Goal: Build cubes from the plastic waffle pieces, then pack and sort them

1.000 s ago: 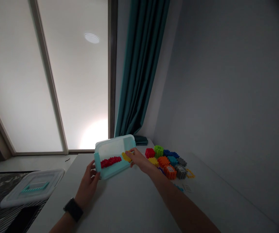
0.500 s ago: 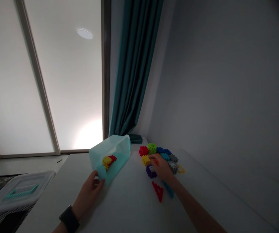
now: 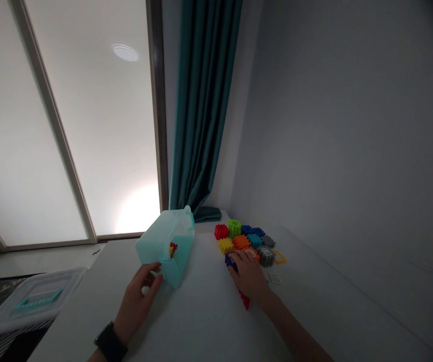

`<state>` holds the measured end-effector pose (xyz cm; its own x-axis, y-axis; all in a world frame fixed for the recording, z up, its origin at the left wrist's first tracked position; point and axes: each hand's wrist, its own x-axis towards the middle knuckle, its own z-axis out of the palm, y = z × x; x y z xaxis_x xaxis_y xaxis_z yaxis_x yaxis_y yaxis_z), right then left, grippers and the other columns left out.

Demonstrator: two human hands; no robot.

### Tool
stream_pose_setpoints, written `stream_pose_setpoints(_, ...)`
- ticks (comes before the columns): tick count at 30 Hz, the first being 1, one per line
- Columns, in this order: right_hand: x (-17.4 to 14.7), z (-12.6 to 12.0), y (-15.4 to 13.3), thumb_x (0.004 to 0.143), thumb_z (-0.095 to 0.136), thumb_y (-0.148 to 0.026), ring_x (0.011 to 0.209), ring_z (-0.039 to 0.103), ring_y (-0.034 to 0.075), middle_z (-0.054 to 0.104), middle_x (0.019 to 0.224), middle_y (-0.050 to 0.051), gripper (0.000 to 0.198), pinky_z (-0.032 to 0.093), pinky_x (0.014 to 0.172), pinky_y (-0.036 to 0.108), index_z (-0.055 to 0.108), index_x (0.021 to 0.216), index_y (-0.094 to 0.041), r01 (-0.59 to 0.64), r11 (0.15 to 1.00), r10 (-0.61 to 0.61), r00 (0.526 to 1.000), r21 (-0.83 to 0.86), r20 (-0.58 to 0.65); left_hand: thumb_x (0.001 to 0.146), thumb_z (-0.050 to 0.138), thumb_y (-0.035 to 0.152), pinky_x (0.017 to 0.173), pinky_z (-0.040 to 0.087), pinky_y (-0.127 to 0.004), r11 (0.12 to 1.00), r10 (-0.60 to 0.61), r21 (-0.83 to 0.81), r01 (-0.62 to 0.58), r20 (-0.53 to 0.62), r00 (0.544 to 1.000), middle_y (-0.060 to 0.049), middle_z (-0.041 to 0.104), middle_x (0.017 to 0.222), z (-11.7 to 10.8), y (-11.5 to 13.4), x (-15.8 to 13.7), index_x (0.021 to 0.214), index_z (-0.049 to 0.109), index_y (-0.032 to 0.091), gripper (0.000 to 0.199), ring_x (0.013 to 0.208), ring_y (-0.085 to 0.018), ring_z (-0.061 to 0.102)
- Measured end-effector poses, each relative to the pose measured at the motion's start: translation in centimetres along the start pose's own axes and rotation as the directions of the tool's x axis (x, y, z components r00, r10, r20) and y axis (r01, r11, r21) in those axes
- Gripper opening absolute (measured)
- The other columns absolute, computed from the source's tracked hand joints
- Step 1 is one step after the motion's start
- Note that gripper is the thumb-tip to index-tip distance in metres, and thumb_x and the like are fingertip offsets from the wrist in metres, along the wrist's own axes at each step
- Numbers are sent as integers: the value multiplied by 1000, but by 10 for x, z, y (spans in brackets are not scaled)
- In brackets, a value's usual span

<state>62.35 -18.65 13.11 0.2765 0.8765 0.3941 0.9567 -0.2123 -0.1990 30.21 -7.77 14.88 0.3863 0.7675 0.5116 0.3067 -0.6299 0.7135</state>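
Note:
A translucent teal plastic bin (image 3: 161,234) lies tipped on the white table, its opening towards the right. Inside it a red and yellow toy piece (image 3: 173,250) shows in part. My left hand (image 3: 141,291), with a dark watch on its wrist, has thumb and fingers curled at the bin's near rim. On the right, my right hand (image 3: 250,276) is over the near side of a group of toy blocks, fingers and thumb around a purple block (image 3: 230,260), which it partly covers. A red triangular piece (image 3: 245,300) sticks out from under this hand.
Beyond my right hand are a red block (image 3: 221,232), a green block (image 3: 235,228), a yellow block (image 3: 226,246), an orange block (image 3: 241,242) and a grey block (image 3: 266,256). A clear lid (image 3: 61,283) lies at left. A teal curtain (image 3: 204,110) hangs behind.
My right hand has moved from the yellow and orange blocks back to the purple one. The bin has turned and tilted, so less of the toy piece inside shows.

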Motion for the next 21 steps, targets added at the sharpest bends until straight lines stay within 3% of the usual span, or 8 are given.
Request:
stream_pose_setpoints(2,-2,1,-1,91,49,-27,123,51,30,62,129,11,35,38,105,45,63,123,-22,-13,1000,13,1000,-13,20,92,51,53,80,55,-41,987,111,134,-86,-191,975,-10,62,103,-16,0,11,110,62,21,38,89,-25,62)
stream_pose_setpoints(4,-4,2,-3,91,49,-26,126,50,30,57,136,10,37,40,104,42,60,127,-24,-39,999,41,998,-35,57,93,48,54,95,50,-49,958,212,247,-148,-260,942,-13,60,115,-32,3,30,115,62,21,42,109,-30,56)
stream_pose_setpoints(6,-4,2,-7,92,49,-25,128,49,30,52,142,10,38,44,100,41,57,129,-25,-95,993,101,990,-63,101,94,43,57,100,46,-51,950,200,270,-154,-151,968,-12,59,123,-44,8,56,123,59,22,48,118,-31,53)
stream_pose_setpoints(8,-2,3,-13,93,49,-25,126,52,30,50,143,11,37,47,95,40,56,129,-27,-156,984,166,978,-82,128,95,35,61,102,45,-51,961,108,250,-116,45,993,-12,58,130,-47,14,88,130,56,22,56,123,-31,51)
stream_pose_setpoints(10,2,4,-19,93,50,-24,121,55,31,51,140,13,37,50,89,41,54,130,-26,-198,976,209,969,-90,135,97,21,61,106,42,-52,956,-16,288,-58,247,969,-11,56,138,-40,20,120,135,53,23,63,128,-31,49)
stream_pose_setpoints(11,4,6,-22,93,51,-23,119,57,32,51,138,15,38,51,86,41,52,131,-24,-210,973,221,966,-91,134,95,24,63,107,40,-53,951,-37,303,-55,290,956,-11,55,140,-34,23,135,137,53,22,65,130,-33,48)
stream_pose_setpoints(15,8,11,-28,89,55,-16,114,60,34,52,135,18,41,52,81,40,52,129,-22,-243,968,250,960,-65,124,87,39,73,107,39,-55,939,-88,340,-55,392,916,-12,55,144,-11,27,174,138,55,25,72,134,-38,46)
stream_pose_setpoints(21,28,12,-35,85,58,-16,108,63,29,63,118,13,27,51,85,37,56,112,-22,-206,970,192,975,131,111,87,34,75,106,39,-56,923,-137,383,-43,431,892,-14,44,153,0,30,171,141,52,24,76,139,-40,40)
